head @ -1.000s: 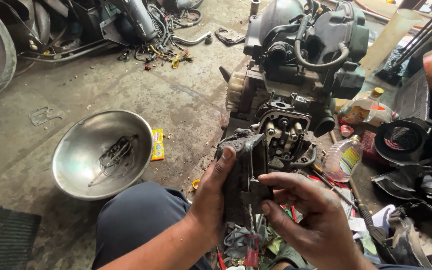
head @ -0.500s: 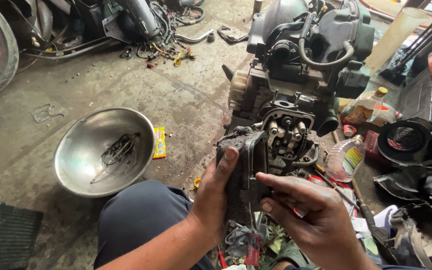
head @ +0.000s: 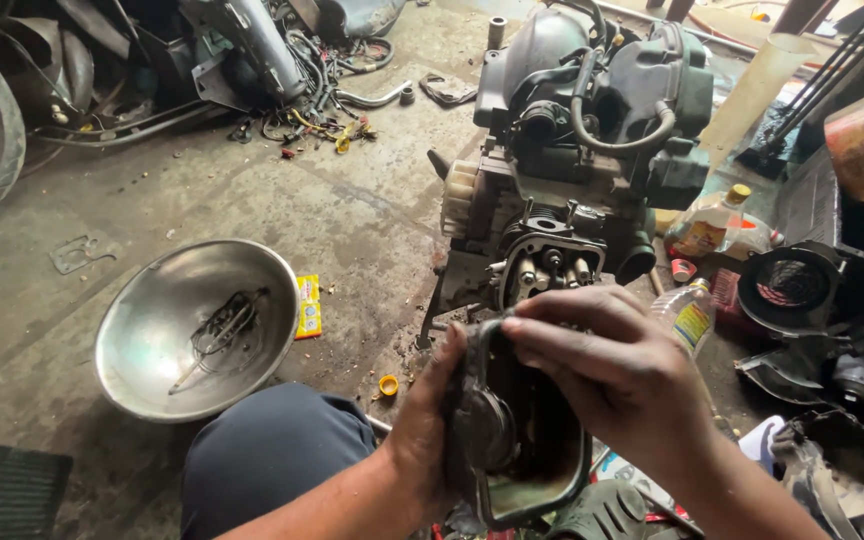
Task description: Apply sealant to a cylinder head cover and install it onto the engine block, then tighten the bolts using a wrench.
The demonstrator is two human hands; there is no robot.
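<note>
We look down at two grease-stained hands working over a dirty concrete floor [head: 252, 210]. Our left hand [head: 432, 430] grips the left edge of a dark, oily metal engine cover [head: 527, 455], held upright just above our lap, its hollow side facing us. Our right hand [head: 617, 375] curls over the cover's top rim, fingers [head: 552, 330] pressed against it. Just beyond the cover stands a grimy grey motorcycle engine [head: 572, 170] with its valve gear exposed. To the left, a shiny round steel bowl [head: 152, 310] holds a few thin metal parts. A small yellow packet [head: 307, 305] lies beside the bowl. Our knee in dark blue trousers [head: 272, 450] shows below.
</note>
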